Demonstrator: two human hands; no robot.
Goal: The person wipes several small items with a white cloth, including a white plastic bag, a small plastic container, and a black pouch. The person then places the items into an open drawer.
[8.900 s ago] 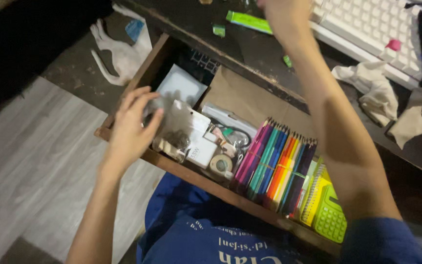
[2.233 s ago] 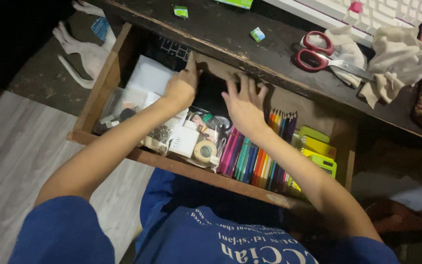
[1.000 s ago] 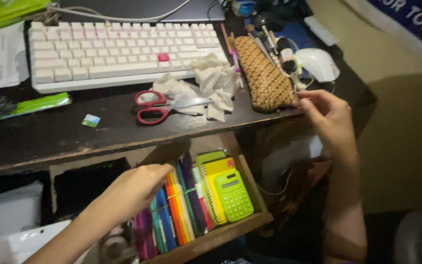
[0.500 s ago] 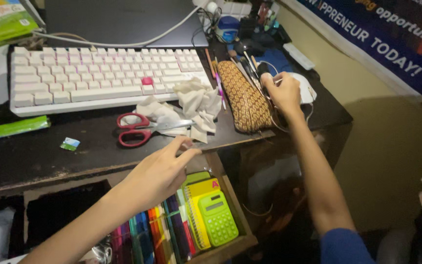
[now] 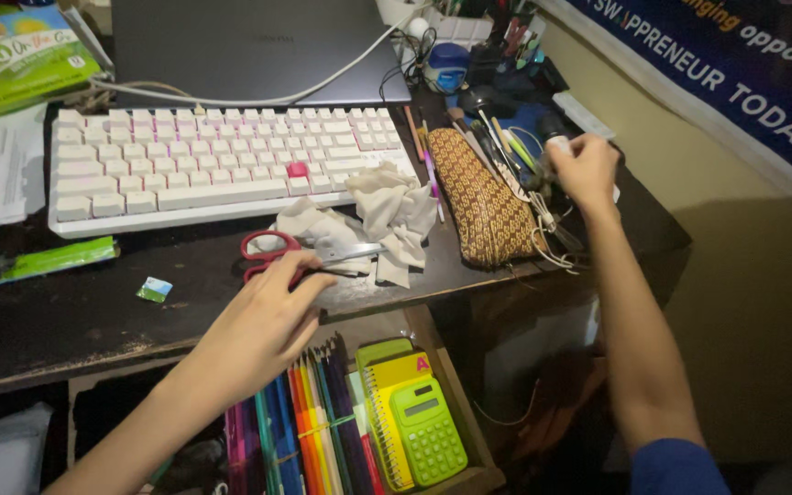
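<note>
Scissors (image 5: 295,252), red-handled, flat on the dark bench (image 5: 93,316), handles just ahead of the fingers (image 5: 309,280) of the left hand (image 5: 263,330). Fingers loosely spread and stretched toward the handles, tips touching or nearly so, gripping nothing; contact too close to judge. Blades pointing away from those fingers, under crumpled white tissue (image 5: 382,215). Beyond the tissue, farther from the fingertips, a white keyboard (image 5: 203,170) with one pink key, and behind it a closed grey laptop (image 5: 258,46).

Right hand (image 5: 584,170) out at the far right edge of the bench, fingers (image 5: 566,160) curled closed around a small pale object (image 5: 558,143), too hidden to name. Just beside these fingers, toward the keyboard, a brown woven pencil pouch (image 5: 483,206), with pens and a tangle of cable (image 5: 547,229) between pouch and hand.

Below the left wrist, an open drawer (image 5: 456,403): coloured pencils (image 5: 300,431) in a row directly under the palm, then a yellow spiral notebook (image 5: 396,367) and a green calculator (image 5: 428,431) on the side toward the right arm.

Left of the left fingers, well apart, a small green wrapper (image 5: 154,290) and a long green packet (image 5: 57,259).
</note>
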